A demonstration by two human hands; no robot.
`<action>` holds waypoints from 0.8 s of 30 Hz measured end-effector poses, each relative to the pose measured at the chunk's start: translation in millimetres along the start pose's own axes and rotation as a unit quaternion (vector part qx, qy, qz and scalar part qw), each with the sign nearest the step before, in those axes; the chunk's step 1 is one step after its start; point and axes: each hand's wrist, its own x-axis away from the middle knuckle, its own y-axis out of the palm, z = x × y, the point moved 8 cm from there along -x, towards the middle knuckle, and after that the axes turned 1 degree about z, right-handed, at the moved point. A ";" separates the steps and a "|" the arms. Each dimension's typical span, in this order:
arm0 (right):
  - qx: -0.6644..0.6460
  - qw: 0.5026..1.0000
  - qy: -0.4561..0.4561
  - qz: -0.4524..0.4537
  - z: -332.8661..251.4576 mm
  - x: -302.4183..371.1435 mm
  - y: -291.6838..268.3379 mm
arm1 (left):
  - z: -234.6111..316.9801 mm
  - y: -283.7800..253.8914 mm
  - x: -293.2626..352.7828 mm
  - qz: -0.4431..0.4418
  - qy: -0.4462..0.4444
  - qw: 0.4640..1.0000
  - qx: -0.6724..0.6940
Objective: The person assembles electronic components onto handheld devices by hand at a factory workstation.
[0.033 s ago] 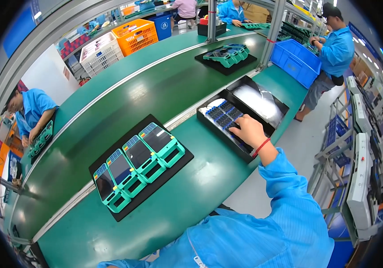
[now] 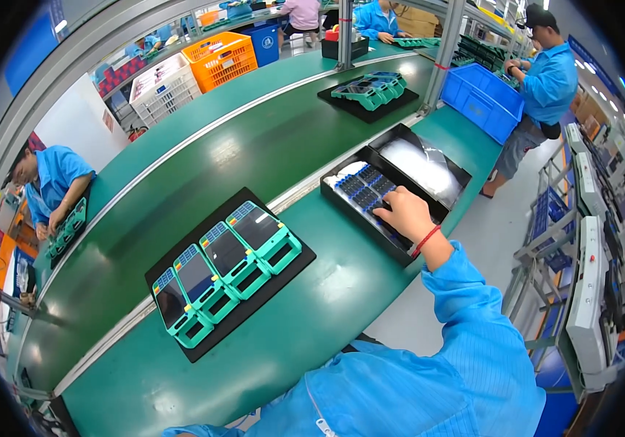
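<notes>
My right hand (image 2: 405, 214), with a red cord at its wrist, reaches into a black box (image 2: 370, 227). Its fingers are bent together over rows of small black-and-blue parts (image 2: 365, 188); whatever lies between the fingertips is hidden. White wrapping shows at the box's far left edge. My left hand is out of sight. Left of the box, a black board (image 2: 194, 354) carries several devices with keypads and dark screens, each in a green frame; one such device (image 2: 255, 226) sits at the board's far right end.
Beside the box lies an open black lid (image 2: 414, 171) with a shiny clear lining. A blue crate (image 2: 481, 102) stands on the right, near a metal post. Another loaded black board (image 2: 370, 109) rests on the dark green belt (image 2: 203, 167). Co-workers in blue are at the left and right.
</notes>
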 end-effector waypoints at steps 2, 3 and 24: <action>0.000 1.000 0.014 -0.001 -0.4 0.7 0.2 | -32.0 -13.3 23.0 0.116 -0.159 0.979 -0.048; -0.001 1.000 0.022 -0.004 -1.6 1.3 1.2 | -45.0 -18.5 39.0 0.183 -0.220 0.955 -0.073; -0.063 0.991 -0.016 0.121 -19.2 -17.9 -33.4 | -164.9 -26.8 153.4 0.484 -0.485 0.719 -0.114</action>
